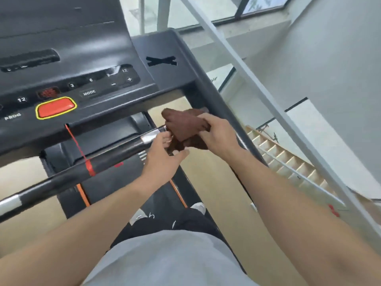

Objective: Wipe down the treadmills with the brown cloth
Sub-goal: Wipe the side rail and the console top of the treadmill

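I stand on a black treadmill, facing its console (86,65). The brown cloth (184,123) is bunched at the right end of the black handlebar (115,153), close to the chrome grip sensor (151,137). My right hand (218,137) grips the cloth from the right, fingers curled round it. My left hand (162,159) is just below the bar's end, its fingertips pinching the cloth's lower edge and the thumb stretched out to the right.
A red safety cord (79,149) runs from the console, below the red stop button (56,108), and wraps round the bar. The right side rail (222,112) slopes down beside my right hand. A white railing (257,83) and a stairwell (288,159) lie to the right.
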`<state>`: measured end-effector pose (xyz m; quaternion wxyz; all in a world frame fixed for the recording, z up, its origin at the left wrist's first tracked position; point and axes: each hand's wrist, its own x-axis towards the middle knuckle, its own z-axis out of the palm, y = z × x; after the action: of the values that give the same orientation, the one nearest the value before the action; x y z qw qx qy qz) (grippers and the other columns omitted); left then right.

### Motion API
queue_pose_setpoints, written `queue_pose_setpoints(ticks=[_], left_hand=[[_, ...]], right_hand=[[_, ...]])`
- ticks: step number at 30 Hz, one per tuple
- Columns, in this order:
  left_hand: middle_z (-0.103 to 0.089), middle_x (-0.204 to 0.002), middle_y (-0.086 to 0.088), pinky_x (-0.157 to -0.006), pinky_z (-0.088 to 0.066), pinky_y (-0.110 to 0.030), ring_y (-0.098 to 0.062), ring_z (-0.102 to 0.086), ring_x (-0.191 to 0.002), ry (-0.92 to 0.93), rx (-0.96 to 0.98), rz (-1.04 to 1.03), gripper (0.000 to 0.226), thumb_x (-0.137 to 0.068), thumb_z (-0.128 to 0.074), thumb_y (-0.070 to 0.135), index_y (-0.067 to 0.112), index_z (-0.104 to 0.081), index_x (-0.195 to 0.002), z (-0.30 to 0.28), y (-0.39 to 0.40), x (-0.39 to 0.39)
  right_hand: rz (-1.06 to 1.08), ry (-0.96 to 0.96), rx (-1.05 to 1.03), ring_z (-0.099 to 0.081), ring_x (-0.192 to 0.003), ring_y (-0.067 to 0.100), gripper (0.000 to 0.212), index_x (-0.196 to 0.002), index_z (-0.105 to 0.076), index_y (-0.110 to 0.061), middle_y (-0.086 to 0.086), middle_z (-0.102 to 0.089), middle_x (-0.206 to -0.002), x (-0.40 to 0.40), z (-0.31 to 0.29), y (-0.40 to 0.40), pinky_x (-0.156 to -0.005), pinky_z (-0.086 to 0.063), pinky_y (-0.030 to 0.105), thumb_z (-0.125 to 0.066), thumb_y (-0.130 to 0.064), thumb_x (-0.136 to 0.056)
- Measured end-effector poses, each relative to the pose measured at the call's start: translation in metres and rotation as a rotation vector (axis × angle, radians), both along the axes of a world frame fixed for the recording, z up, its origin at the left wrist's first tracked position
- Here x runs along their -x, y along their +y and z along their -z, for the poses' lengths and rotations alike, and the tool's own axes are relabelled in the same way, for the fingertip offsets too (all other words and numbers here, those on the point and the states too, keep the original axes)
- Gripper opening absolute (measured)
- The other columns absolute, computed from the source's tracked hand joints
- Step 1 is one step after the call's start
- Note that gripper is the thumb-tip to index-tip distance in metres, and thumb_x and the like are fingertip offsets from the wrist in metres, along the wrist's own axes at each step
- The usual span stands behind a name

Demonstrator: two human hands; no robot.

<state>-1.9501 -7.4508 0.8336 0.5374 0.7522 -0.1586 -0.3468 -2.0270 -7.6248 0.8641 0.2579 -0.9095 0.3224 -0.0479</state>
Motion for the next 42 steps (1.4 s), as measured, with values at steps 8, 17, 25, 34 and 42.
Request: queue_pose_setpoints(ticks=[8,17,25,34,42], left_hand=[[-0.074,-0.104,0.011,-0.085,-0.054,-0.025,-0.003,-0.069,-0.095,0.076,0.049,0.264,0.054,-0.072,-0.082,0.06,0.036,-0.059,-0.114,-0.027,-0.01,0.036],[-0.067,-0.088,0.014,-0.073,-0.051,-0.031,-0.001,-0.063,-0.08,-0.25,-0.043,0.294,0.029,-0.094,-0.054,0.064,0.044,-0.067,-0.11,-0.06,-0.057,0.159],[-0.064,-0.082,0.009,-0.067,-0.044,-0.019,-0.009,-0.059,-0.078,-0.632,0.361,0.213,0.028,-0.1,-0.058,0.043,0.026,-0.079,-0.107,-0.124,-0.106,0.275],[-0.07,-0.097,-0.005,-0.084,-0.051,-0.038,-0.026,-0.065,-0.095,-0.143,-0.47,0.408,0.041,-0.102,-0.042,0.054,0.017,-0.06,-0.109,0.005,-0.042,0.287],[-0.064,-0.126,0.011,-0.096,-0.051,-0.035,-0.01,-0.063,-0.105,0.0,-0.175,0.173,0.036,-0.105,-0.045,0.026,0.033,-0.053,-0.14,0.018,-0.059,0.286]], right_hand=[[0.287,-0.39,-0.658,-0.074,-0.098,0.011,0.013,-0.106,-0.074,-0.032,-0.009,-0.079,-0.103,0.086,-0.051,0.038,-0.092,-0.058,0.034,-0.074,-0.025,-0.094],[0.465,-0.446,-0.26,-0.063,-0.089,-0.013,0.023,-0.099,-0.059,-0.051,-0.034,-0.066,-0.088,0.209,-0.065,0.029,-0.074,-0.05,0.009,-0.078,-0.042,-0.087],[0.581,-0.465,0.342,-0.057,-0.097,0.013,0.051,-0.121,-0.061,-0.026,-0.012,-0.054,-0.104,0.34,-0.144,0.006,-0.085,-0.048,0.032,-0.07,-0.061,-0.085],[0.235,0.458,-0.018,-0.044,-0.139,0.032,0.119,-0.16,-0.017,-0.019,0.008,-0.042,-0.155,0.362,-0.024,0.013,-0.109,-0.043,0.051,-0.057,-0.089,-0.073],[0.26,0.277,0.118,-0.057,-0.122,0.031,0.115,-0.153,-0.022,-0.017,0.009,-0.049,-0.141,0.306,0.028,-0.003,-0.09,-0.05,0.044,-0.077,-0.071,-0.068]])
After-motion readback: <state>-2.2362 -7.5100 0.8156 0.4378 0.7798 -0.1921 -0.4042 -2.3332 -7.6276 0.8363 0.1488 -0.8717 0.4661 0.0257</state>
